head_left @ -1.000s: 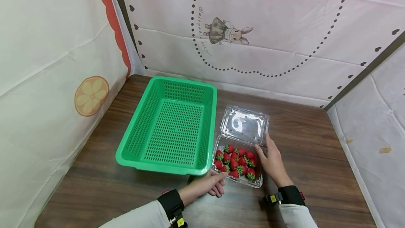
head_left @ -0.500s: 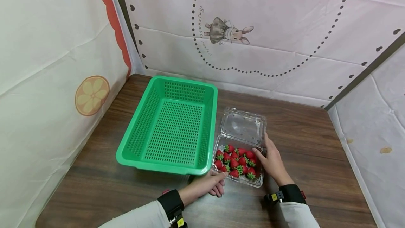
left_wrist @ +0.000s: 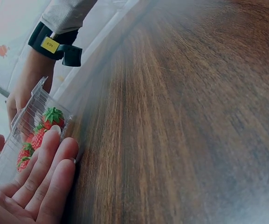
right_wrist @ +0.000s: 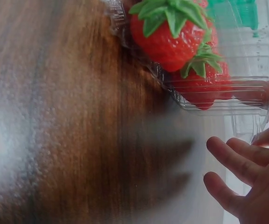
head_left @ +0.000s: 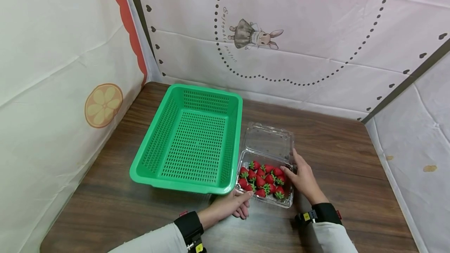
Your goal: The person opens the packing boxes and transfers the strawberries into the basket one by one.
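Note:
A clear plastic clamshell box (head_left: 287,202) holds several red strawberries (head_left: 260,182) with green leaves. Its see-through lid (head_left: 268,141) is folded back on the far side. My left hand (head_left: 230,204) grips the near left corner, thumb over the rim; in the left wrist view its fingers (left_wrist: 43,175) lie along the outside wall. On the far right corner, my right hand (head_left: 304,177) holds the rim near the hinge, thumb inside and forefinger by the lid's edge. The right wrist view shows its other fingers (right_wrist: 237,161) spread outside the box, touching nothing visible.
A large green plastic basket (head_left: 140,175) with slotted sides stands just left of the clamshell, nothing inside it. Brown wood-grain tabletop (head_left: 344,159) extends to the right. Printed white cloth (head_left: 299,46) walls in the back and both sides.
The lid has sunk lower and drawn slightly left, losing its bright glare. My right fingertips have shifted slightly with it. The left hand and strawberries stay put.

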`<state>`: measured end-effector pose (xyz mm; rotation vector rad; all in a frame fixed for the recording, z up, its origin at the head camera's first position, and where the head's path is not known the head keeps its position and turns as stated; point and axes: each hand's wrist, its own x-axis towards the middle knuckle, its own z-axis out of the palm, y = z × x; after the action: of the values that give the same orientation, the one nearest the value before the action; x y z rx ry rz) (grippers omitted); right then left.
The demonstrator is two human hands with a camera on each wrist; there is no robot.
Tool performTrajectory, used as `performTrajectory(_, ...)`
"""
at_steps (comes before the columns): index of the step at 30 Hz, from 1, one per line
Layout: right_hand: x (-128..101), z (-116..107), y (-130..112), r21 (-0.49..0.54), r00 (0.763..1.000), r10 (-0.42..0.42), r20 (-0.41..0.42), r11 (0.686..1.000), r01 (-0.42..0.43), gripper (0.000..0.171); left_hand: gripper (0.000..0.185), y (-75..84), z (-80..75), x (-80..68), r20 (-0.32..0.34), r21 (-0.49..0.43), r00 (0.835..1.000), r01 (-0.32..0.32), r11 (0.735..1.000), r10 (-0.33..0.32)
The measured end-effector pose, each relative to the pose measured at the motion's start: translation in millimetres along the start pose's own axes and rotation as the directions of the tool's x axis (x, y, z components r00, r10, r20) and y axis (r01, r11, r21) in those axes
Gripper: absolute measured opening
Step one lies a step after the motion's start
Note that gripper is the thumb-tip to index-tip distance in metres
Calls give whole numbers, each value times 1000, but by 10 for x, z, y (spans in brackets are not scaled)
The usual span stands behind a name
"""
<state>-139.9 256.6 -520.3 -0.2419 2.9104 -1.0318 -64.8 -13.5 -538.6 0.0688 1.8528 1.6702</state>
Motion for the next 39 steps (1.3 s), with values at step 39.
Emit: performTrajectory(39,58,12,21,-1,999,54,-7,999,-54,74,23,939,-1422,-1146,-292,654,546,-486,580,786)
